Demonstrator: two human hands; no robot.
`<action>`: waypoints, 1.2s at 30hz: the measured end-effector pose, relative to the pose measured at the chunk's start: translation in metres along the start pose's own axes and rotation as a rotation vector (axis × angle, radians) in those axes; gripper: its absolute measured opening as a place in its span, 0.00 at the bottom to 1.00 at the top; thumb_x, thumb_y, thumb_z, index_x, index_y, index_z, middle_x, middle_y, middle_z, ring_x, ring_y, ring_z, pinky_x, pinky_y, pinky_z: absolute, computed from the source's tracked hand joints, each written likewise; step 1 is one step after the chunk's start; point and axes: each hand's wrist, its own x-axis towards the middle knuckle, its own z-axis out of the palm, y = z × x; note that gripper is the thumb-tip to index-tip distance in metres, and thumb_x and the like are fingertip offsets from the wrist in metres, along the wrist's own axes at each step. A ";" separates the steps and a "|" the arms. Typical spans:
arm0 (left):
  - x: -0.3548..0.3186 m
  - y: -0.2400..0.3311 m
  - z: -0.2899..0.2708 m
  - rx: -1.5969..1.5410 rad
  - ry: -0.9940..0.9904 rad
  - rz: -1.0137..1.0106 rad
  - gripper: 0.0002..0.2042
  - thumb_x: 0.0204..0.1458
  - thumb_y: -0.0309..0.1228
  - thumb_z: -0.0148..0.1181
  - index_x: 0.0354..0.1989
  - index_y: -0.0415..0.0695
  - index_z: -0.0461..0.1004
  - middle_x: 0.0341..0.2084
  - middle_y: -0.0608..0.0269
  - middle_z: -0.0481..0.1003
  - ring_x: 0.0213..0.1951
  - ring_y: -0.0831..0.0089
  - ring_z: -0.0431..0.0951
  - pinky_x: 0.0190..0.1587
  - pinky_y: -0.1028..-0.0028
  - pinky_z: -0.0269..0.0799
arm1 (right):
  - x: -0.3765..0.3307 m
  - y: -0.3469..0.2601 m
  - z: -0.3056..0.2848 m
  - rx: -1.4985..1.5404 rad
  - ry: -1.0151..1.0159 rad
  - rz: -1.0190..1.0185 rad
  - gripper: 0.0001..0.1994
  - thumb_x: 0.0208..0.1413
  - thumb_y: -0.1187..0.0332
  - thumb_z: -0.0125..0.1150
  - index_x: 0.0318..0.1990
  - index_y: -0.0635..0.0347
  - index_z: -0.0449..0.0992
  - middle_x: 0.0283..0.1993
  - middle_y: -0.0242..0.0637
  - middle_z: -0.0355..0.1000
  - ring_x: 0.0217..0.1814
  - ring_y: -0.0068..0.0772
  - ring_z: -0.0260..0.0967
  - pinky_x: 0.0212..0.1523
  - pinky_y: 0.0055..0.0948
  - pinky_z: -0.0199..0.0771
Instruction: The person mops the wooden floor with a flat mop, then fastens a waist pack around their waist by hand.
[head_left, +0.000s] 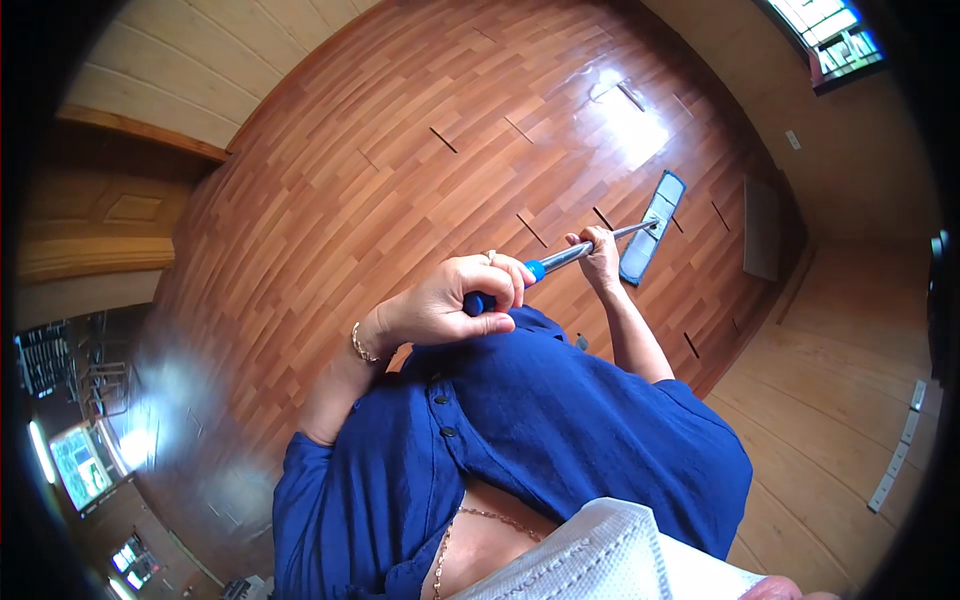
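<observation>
A flat mop's long metal pole [572, 254] runs from my chest out to the right. My left hand [468, 290], with a ring and a bracelet, is wrapped round the blue grip [482, 302] at its upper end. Lower down, my right hand [598, 256] closes round the metal shaft. The mop head [652, 228], a long grey-blue plate with a darker blue fringe, lies flat on the brown wood-plank floor [400, 180], beyond my right hand. Its narrow length points away from me, slightly tilted to the right.
Pale wood-panelled walls [835, 350] bound the floor on the right. A light flat panel [761, 230] stands against the right wall. A wooden door [110, 210] is at the left. Several dark gaps show between planks, and window light glares on the floor.
</observation>
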 end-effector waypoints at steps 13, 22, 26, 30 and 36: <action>-0.121 0.031 0.027 0.131 0.487 0.156 0.06 0.41 0.21 0.62 0.20 0.44 0.71 0.26 0.62 0.73 0.39 0.64 0.73 0.51 0.61 0.66 | 0.043 -0.097 0.079 -0.062 -0.579 -0.378 0.04 0.41 0.66 0.65 0.28 0.44 0.82 0.25 0.37 0.74 0.36 0.42 0.73 0.38 0.38 0.73; -0.278 0.100 0.080 0.250 0.899 0.105 0.06 0.35 0.26 0.62 0.16 0.44 0.70 0.19 0.61 0.72 0.33 0.61 0.74 0.41 0.65 0.67 | -0.029 -0.273 0.112 0.043 -1.048 -0.749 0.16 0.44 0.50 0.62 0.20 0.51 0.71 0.22 0.40 0.72 0.28 0.50 0.72 0.28 0.47 0.72; -0.333 0.080 0.103 0.287 0.797 0.191 0.12 0.39 0.37 0.70 0.16 0.47 0.72 0.20 0.63 0.74 0.33 0.61 0.74 0.39 0.66 0.67 | -0.065 -0.282 0.135 0.017 -1.103 -0.903 0.09 0.43 0.56 0.61 0.22 0.49 0.74 0.22 0.40 0.73 0.29 0.49 0.73 0.29 0.45 0.73; -0.350 0.026 0.085 0.143 0.610 0.465 0.10 0.40 0.33 0.71 0.19 0.47 0.73 0.22 0.61 0.75 0.33 0.61 0.74 0.41 0.65 0.67 | -0.063 -0.269 0.139 -0.003 -1.180 -0.851 0.07 0.43 0.59 0.60 0.22 0.49 0.75 0.24 0.39 0.74 0.30 0.48 0.73 0.30 0.44 0.74; -0.215 -0.020 0.036 -0.123 0.571 0.399 0.09 0.37 0.27 0.68 0.19 0.47 0.71 0.23 0.63 0.73 0.34 0.65 0.71 0.48 0.62 0.61 | 0.023 -0.171 0.126 -0.354 -1.083 -0.563 0.08 0.43 0.59 0.58 0.27 0.50 0.78 0.28 0.41 0.75 0.35 0.48 0.75 0.34 0.45 0.75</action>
